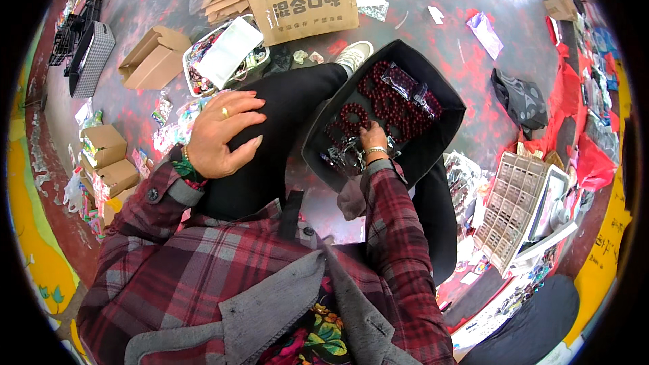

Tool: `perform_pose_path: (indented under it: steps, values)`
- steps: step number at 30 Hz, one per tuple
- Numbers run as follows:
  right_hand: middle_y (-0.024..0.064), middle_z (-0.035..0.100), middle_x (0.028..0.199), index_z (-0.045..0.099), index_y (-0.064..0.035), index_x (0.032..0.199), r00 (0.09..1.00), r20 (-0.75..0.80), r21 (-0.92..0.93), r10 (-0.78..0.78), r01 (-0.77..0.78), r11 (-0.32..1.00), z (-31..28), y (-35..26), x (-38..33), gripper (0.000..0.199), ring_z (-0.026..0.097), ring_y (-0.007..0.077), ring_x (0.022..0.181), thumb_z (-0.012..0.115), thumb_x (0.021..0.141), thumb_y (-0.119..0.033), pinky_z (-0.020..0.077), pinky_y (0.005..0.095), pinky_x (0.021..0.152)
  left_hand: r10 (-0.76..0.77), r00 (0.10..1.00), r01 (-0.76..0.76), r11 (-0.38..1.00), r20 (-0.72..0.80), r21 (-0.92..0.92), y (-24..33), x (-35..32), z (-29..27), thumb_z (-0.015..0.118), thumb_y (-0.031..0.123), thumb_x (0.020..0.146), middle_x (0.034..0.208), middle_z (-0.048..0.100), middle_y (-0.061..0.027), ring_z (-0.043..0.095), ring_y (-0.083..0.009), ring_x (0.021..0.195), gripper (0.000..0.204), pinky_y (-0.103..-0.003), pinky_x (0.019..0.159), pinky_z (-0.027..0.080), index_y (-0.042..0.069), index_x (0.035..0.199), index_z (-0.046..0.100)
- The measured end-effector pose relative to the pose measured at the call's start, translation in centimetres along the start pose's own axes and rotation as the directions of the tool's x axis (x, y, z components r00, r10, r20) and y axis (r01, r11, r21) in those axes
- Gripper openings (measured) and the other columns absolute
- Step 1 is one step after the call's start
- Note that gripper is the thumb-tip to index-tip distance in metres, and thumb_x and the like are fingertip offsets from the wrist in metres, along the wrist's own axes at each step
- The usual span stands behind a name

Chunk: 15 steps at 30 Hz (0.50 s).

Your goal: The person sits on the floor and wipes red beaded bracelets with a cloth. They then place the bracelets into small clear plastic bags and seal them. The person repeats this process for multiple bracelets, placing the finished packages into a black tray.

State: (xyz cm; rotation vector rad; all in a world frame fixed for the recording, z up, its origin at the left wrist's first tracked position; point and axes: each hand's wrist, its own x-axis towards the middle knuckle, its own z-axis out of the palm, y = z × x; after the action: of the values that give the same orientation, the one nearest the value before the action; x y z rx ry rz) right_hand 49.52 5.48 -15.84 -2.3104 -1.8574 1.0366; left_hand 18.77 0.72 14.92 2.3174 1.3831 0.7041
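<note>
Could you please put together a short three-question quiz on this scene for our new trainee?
1. Which of the person's hands reaches into the black box?
2. True or false: the left hand is clenched into a fist.
3. What colour are the beads in the box? A) bright green; B) dark red; C) white.

Key:
1. The right hand.
2. False: it is spread open, palm down, over the left leg.
3. B.
</note>
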Motion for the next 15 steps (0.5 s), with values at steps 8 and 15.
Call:
perform_pose_path:
  steps: [8,15]
  values:
    - [0.0254,0.06,0.096,0.054,0.0046,0.099,0.988,-0.011,-0.034,0.154,-0.154,0.987,0.9,-0.4,3.2,0.046,0.059,0.038,0.091,0.062,0.078,-0.035,0.0477,0.0428,0.078,-0.082,0.996,0.081,0.996,0.039,0.025,-1.5,0.5,-0.4,0.063,0.007,0.063,0.101,0.06,-0.0141,0.056,-0.0335,0.099,0.026,-0.042,0.085,0.042,0.002,0.089,0.061]
    - [0.0232,0.06,0.1,0.057,-0.0001,0.105,0.967,0.037,-0.04,0.25,-0.249,0.968,3.0,-0.1,4.5,0.04,0.058,0.0377,0.094,0.061,0.075,-0.026,0.0462,0.0416,0.082,-0.109,0.993,0.108,0.994,0.05,0.021,-2.0,0.5,-0.5,0.062,0.006,0.063,0.1,0.061,-0.0135,0.056,-0.0328,0.099,0.027,-0.041,0.084,0.043,0.002,0.089,0.061]
